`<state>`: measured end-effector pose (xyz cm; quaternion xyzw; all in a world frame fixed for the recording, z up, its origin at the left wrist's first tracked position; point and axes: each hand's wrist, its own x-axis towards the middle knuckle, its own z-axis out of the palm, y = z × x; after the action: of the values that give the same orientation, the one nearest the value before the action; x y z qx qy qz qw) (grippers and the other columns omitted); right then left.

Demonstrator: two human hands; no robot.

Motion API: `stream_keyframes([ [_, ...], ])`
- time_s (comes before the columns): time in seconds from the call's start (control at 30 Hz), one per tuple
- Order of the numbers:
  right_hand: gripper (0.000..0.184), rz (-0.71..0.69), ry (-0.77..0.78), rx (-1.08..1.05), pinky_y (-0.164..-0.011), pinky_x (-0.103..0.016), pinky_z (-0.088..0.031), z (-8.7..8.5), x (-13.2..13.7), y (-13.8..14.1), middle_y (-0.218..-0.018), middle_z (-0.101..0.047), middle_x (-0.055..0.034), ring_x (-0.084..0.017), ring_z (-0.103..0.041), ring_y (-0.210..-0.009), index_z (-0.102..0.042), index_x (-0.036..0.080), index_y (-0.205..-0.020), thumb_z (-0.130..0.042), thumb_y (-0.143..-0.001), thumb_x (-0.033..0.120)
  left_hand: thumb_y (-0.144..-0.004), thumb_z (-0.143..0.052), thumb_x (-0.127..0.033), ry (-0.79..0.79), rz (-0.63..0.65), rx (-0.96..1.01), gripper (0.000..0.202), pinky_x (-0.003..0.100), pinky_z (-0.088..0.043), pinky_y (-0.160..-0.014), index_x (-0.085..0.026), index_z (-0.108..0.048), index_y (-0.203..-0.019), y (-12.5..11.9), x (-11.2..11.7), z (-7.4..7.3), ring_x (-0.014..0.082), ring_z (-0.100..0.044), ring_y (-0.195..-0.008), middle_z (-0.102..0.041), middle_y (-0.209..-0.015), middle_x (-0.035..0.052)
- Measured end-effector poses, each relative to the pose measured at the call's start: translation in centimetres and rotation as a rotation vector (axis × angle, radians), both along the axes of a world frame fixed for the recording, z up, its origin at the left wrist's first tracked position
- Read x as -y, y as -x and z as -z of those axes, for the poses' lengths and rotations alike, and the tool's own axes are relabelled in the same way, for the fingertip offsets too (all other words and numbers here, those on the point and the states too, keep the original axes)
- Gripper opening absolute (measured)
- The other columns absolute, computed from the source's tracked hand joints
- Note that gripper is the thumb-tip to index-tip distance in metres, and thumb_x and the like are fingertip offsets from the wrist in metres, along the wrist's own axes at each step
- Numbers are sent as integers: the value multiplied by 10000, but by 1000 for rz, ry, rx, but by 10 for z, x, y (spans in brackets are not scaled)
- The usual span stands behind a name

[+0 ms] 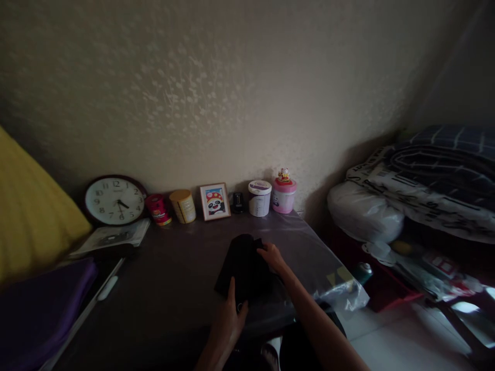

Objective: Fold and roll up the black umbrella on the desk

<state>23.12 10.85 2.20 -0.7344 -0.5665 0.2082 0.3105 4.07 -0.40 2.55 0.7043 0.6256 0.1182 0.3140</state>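
A black item that looks like folded cloth or a soft pouch (240, 263) lies on the dark table. The dim light hides its exact kind. At its upper right edge, my right hand (273, 256) is closed, pinching the black material between thumb and fingers. My left hand (228, 320) rests at its near edge, index finger stretched over the material and thumb apart from it. A small pale ring shape (240, 307) shows between that finger and thumb. The other left fingers are hidden.
Along the wall stand a clock (115, 200), a red tub (158, 210), a yellow canister (183, 207), a framed panda picture (215, 202), a white tub (259, 199) and a pink tub (284, 198). Purple cloth (46, 309) lies left. The plastic-covered table edge (328, 252) is right, bedding (441, 175) beyond.
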Motion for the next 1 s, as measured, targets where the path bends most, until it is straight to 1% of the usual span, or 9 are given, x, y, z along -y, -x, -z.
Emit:
stream_keyframes([
  [0.27, 321, -51, 7, 1, -771, -284, -444, -17, -8, 24, -926, -669, -69, -197, -605, -881, -627, 141, -1014, -576, -701, 191, -860, -404, -315, 13, -11, 22, 670, 232, -402, -668, -118, -56, -1397, 0, -1, 2, 169, -630, -785, -667, -897, 109],
  [0.43, 356, -56, 28, -59, -759, -275, -468, -17, -12, 35, -946, -659, -75, -190, -605, -892, -605, 135, -1033, -607, -679, 178, -862, -387, -288, 32, -9, -2, 670, 249, -393, -653, -121, -19, -1397, -3, 0, 1, 179, -626, -787, -670, -887, 109],
  [0.5, 316, -69, 46, -105, -663, -250, -493, -15, -12, 35, -906, -665, -61, -166, -628, -794, -600, 146, -1017, -591, -708, 213, -864, -384, -282, 28, -6, -3, 668, 248, -387, -639, -117, -16, -1396, -4, 0, 1, 179, -624, -786, -669, -887, 106],
  [0.6, 252, -109, 84, -185, -526, -211, -489, -13, -11, 32, -746, -667, -31, -116, -624, -588, -607, 145, -935, -432, -832, 295, -868, -381, -276, 8, -1, -23, 656, 256, -384, -645, -112, -30, -1396, -5, 0, 1, 190, -623, -800, -665, -904, 114],
  [0.7, 279, -117, 101, -219, -511, -206, -492, -11, -10, 28, -668, -651, -6, -99, -616, -529, -593, 149, -945, -347, -860, 249, -860, -400, -262, 0, 13, -31, 668, 255, -385, -649, -115, -31, -1397, -6, 0, 1, 193, -622, -808, -666, -905, 109],
  [0.77, 248, -97, 83, -199, -551, -228, -503, -9, -11, 25, -702, -654, -2, -111, -627, -567, -582, 167, -988, -405, -818, 196, -852, -413, -250, -2, 13, -5, 680, 245, -388, -663, -118, -27, -1397, -6, 0, 1, 185, -620, -828, -665, -917, 103],
  [0.83, 230, -70, 40, -152, -654, -262, -506, -8, -11, 23, -780, -662, -14, -142, -641, -694, -596, 186, -961, -470, -769, 171, -853, -409, -247, 1, 4, 26, 680, 240, -392, -680, -116, -24, -1397, -6, 0, 1, 180, -618, -846, -662, -940, 105],
  [0.93, 173, -17, -32, -76, -833, -299, -447, -6, -12, 24, -931, -654, -60, -203, -595, -944, -611, 187, -887, -529, -735, 202, -854, -400, -248, 13, 7, 42, 674, 250, -401, -691, -113, -22, -1396, -6, 1, -1, 184, -620, -838, -663, -956, 110],
  [1.0, 196, 22, -57, -47, -864, -315, -422, -4, -11, 27, -973, -646, -93, -231, -574, -996, -603, 171, -910, -522, -751, 250, -850, -403, -241, 16, 11, 30, 680, 263, -406, -685, -110, -18, -1395, -6, 1, -2, 194, -624, -823, -670, -932, 108],
])
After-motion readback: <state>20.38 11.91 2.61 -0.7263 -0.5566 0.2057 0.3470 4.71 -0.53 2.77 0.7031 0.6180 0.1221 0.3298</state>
